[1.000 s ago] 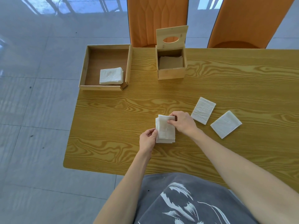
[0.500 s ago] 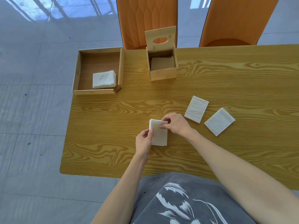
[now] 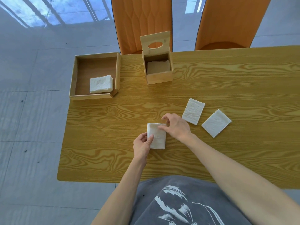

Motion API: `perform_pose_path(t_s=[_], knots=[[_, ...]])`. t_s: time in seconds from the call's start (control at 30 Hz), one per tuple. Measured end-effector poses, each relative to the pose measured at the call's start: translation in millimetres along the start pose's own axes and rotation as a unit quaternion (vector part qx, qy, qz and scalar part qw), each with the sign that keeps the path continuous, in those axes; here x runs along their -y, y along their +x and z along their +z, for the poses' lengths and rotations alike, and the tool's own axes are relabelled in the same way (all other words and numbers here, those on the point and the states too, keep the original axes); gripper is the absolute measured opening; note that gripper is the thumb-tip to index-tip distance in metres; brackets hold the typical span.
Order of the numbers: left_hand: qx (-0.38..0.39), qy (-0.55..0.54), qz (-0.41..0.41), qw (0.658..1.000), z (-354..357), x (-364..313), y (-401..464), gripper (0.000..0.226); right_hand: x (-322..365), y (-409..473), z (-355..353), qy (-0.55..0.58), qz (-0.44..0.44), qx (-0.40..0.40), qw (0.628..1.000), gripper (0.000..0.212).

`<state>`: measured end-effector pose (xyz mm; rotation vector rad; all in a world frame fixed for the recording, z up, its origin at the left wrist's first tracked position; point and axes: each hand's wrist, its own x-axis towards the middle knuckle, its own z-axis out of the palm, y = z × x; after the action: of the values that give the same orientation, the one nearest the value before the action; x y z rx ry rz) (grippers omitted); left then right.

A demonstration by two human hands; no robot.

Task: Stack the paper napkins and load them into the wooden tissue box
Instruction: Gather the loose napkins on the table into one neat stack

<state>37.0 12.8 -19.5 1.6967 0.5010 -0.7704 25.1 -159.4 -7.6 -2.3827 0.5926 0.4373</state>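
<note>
A small stack of white paper napkins [image 3: 158,137] lies flat on the wooden table in front of me. My left hand [image 3: 142,146] grips the stack's left edge, thumb on top. My right hand [image 3: 176,125] hovers at the stack's top right corner, fingers spread and loosely curled, one fingertip touching the top napkin. Two single napkins lie to the right, one [image 3: 193,111] nearer and one [image 3: 216,122] farther. The wooden tissue box [image 3: 159,77] stands at the back with its lid [image 3: 155,42] raised; napkins show inside it.
A shallow wooden tray [image 3: 73,78] at the table's back left corner holds another pile of napkins [image 3: 101,83]. Two orange chairs [image 3: 142,21] stand behind the table. The table's left edge [image 3: 65,127] and near edge are close to my hands.
My right hand has let go of the stack's top edge and opened, lifting slightly to the right. The stack now lies squared and flat under my left hand.
</note>
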Motion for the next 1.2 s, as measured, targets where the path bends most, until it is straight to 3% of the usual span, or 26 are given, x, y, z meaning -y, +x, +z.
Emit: perform_pose_path(t_s=[0.23, 0.33, 0.53, 0.8, 1.0, 1.1, 1.2], knots=[[0.018, -0.013, 0.002, 1.000, 13, -5, 3, 0.036, -44, 15, -50, -0.068, 0.074, -0.151, 0.983, 0.027], [0.030, -0.015, 0.002, 0.999, 20, -8, 4, 0.035, -59, 22, -65, -0.103, 0.088, -0.178, 0.975, 0.034], [0.032, -0.012, -0.003, 0.999, 24, -10, 5, 0.032, -68, 34, -78, -0.155, 0.168, -0.123, 0.966, 0.044], [0.038, -0.009, 0.005, 0.999, 23, -8, 5, 0.029, -72, 35, -77, -0.170, 0.195, -0.104, 0.960, 0.032], [0.046, -0.010, 0.006, 0.999, 21, -6, 6, 0.031, -69, 20, -76, -0.051, 0.151, -0.130, 0.979, 0.014], [0.048, -0.004, 0.010, 0.999, 21, -6, 5, 0.031, -62, 9, -85, 0.043, 0.100, -0.094, 0.990, 0.027], [0.049, 0.002, 0.008, 0.999, 21, -8, 4, 0.025, -48, 0, -98, 0.073, 0.037, -0.024, 0.996, 0.025]])
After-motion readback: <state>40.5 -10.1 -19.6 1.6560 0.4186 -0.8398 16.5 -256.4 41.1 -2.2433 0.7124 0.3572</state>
